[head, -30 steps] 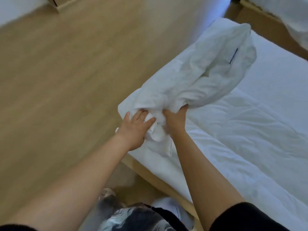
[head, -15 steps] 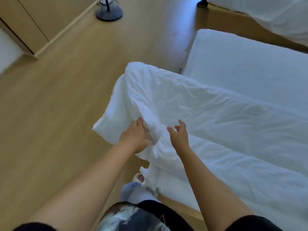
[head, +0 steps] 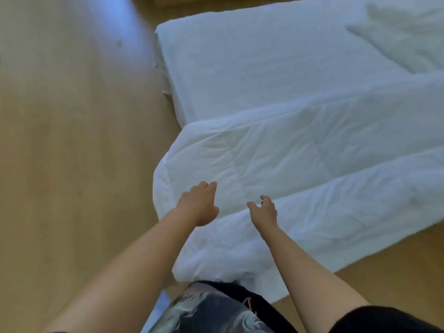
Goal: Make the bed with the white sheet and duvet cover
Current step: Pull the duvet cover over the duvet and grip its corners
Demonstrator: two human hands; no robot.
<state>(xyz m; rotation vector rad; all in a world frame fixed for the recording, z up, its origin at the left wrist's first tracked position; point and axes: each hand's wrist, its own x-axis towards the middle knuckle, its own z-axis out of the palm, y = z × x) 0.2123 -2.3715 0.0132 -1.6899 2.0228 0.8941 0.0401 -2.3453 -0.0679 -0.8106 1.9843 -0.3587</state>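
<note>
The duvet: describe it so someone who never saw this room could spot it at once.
Start from the white-sheeted mattress right of the wooden floor. Across its near end lies the duvet, a thick band under the left hand and right hand. Unlike that flat mattress, it is puffy, creased, and spills past the mattress edge.

The duvet before me is plain white, the sheet white too; floor pale tan wood; my clothing black with grey swirls.

The duvet runs off the right edge.
</note>
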